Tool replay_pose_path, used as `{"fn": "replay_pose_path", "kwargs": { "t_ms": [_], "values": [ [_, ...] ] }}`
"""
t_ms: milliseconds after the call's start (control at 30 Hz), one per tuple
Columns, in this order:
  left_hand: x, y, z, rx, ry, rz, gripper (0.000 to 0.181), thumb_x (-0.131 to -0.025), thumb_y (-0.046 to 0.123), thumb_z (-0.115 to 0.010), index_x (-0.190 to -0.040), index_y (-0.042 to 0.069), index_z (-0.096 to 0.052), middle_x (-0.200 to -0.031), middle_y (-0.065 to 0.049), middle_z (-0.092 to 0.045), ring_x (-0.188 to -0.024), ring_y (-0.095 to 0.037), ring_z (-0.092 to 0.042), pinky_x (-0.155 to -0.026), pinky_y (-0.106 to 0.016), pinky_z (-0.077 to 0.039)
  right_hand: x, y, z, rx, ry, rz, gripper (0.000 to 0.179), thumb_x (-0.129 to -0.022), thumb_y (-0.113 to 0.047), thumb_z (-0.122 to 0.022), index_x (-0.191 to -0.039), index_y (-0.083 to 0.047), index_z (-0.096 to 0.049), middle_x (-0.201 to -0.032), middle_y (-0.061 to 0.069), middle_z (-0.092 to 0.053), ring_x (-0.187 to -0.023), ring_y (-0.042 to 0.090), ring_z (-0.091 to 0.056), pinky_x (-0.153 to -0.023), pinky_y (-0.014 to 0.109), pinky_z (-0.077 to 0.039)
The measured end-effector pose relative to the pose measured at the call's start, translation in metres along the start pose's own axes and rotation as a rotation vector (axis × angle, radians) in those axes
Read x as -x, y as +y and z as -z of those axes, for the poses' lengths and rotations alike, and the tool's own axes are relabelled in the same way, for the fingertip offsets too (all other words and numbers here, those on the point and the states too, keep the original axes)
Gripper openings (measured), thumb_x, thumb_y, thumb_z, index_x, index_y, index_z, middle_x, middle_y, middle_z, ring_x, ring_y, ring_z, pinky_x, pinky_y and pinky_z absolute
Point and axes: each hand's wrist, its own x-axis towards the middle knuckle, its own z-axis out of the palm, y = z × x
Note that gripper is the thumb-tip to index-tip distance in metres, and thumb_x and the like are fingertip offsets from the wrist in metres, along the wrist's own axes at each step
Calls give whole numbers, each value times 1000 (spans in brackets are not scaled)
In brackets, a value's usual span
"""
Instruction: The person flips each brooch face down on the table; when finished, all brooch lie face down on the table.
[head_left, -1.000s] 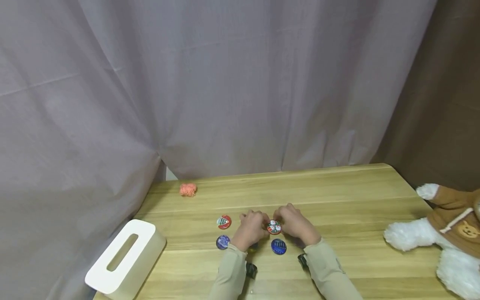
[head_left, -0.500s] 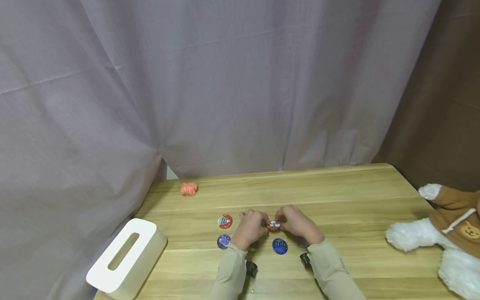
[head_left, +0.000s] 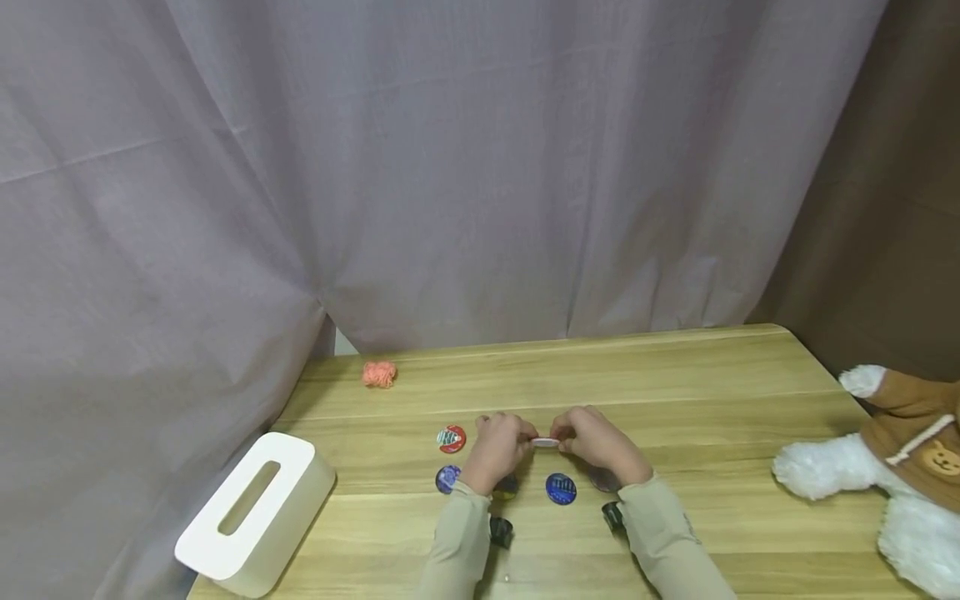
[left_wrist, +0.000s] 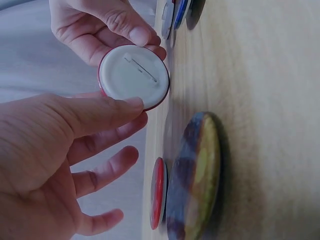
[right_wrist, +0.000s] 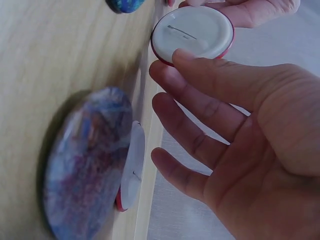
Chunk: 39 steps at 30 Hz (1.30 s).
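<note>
A round pin-back button badge (head_left: 546,442) is held edge-on between both hands, just above the table. Its white back with a metal pin faces the wrist cameras, and a red rim shows in the left wrist view. My left hand (head_left: 497,447) pinches one side of the badge between thumb and index finger, its other fingers spread loosely. From the opposite side my right hand (head_left: 597,442) pinches it likewise. Below the left hand lies a yellow-and-blue badge (left_wrist: 196,172). A blue-purple badge (right_wrist: 89,162) lies beside the right hand, partly hidden by the wrist in the head view.
Left of the hands lie a red-green badge (head_left: 452,438) and a purple-blue badge (head_left: 447,478); a dark blue badge (head_left: 561,489) lies between the forearms. A white-backed badge (right_wrist: 132,170) shows farther off. Around are pink yarn (head_left: 379,374), a white tissue box (head_left: 296,500) and a plush toy (head_left: 825,467).
Both hands have tipped the badge from its printed face showing to edge-on in the head view. The hands stay in nearly the same place; the other badges lie as before.
</note>
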Motion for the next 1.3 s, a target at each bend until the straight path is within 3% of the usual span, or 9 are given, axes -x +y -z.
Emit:
{"fn": "replay_pose_path", "kwargs": {
  "t_ms": [233,433,733,933,1300],
  "values": [
    [-1,2,2,-2,13,-11,7,-86,19,-80,-91,23,-82,-91,10,-77,-88,-13,-69,-86,-49,-42,1,1,2,-10,19,47,18,-80,11,-71,-87,-5,-75,-79,-1,-72,-72,10,-64,-69,31,-51],
    [-2,4,3,-3,21,-28,5,-86,21,-79,-91,23,-81,-88,10,-76,-84,-12,-68,-82,-43,-42,2,-1,5,-22,23,42,20,-79,12,-68,-88,-4,-75,-77,0,-71,-69,9,-60,-66,30,-50],
    [-2,7,-1,54,-10,9,18,-83,14,-81,-100,15,-75,-80,7,-75,-84,-16,-67,-84,-44,-40,2,-2,5,-19,18,-17,20,-74,13,-70,-85,-4,-70,-66,-5,-60,-59,8,-49,-58,26,-43],
    [-1,7,-6,82,-13,29,23,-82,11,-81,-100,14,-68,-77,7,-73,-78,-10,-64,-85,-45,-39,3,1,3,-16,25,-54,23,-73,12,-73,-85,-5,-64,-64,-6,-55,-59,9,-49,-57,26,-42],
    [-1,8,-7,101,-10,50,25,-80,8,-80,-100,13,-67,-73,9,-69,-71,-9,-59,-81,-39,-37,2,-4,0,14,43,-85,27,-73,14,-72,-88,-6,-61,-65,-4,-53,-58,10,-48,-56,27,-41]
  ]
}}
